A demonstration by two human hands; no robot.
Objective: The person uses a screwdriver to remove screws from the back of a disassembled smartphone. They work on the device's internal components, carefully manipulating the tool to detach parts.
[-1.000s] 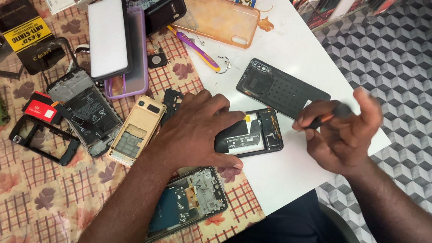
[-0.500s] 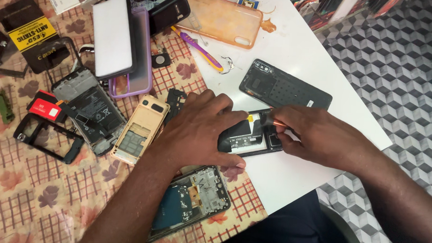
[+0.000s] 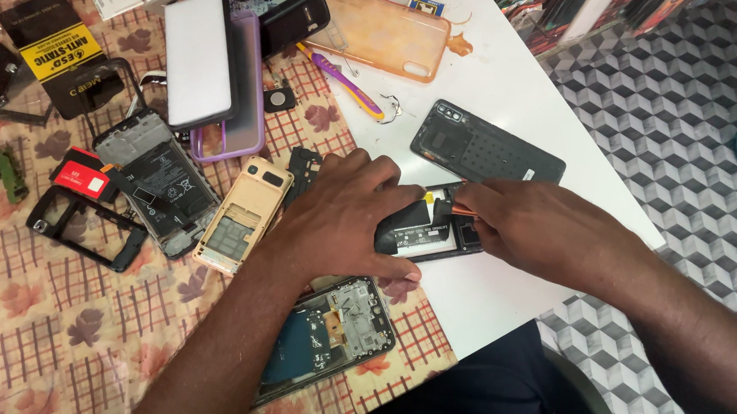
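Observation:
An opened black phone (image 3: 424,228) lies on the white table (image 3: 515,81), its insides facing up. My left hand (image 3: 343,218) presses down on its left half and holds it still. My right hand (image 3: 541,231) grips a small orange-tipped tool (image 3: 461,209), with the tip resting on the phone's upper right part. The phone's black back cover (image 3: 487,150) lies just beyond my right hand. Much of the phone is hidden under both hands.
A gold phone frame (image 3: 240,218), a dark phone chassis (image 3: 158,181) and an open phone with a blue board (image 3: 326,333) lie on the patterned cloth. Further back are an orange clear case (image 3: 380,29), a purple screwdriver (image 3: 345,82) and a white phone (image 3: 197,55). The table edge drops to a tiled floor (image 3: 687,121).
My right hand came down from the right with the tool and now rests its tip on the open phone. My left hand stayed on the phone.

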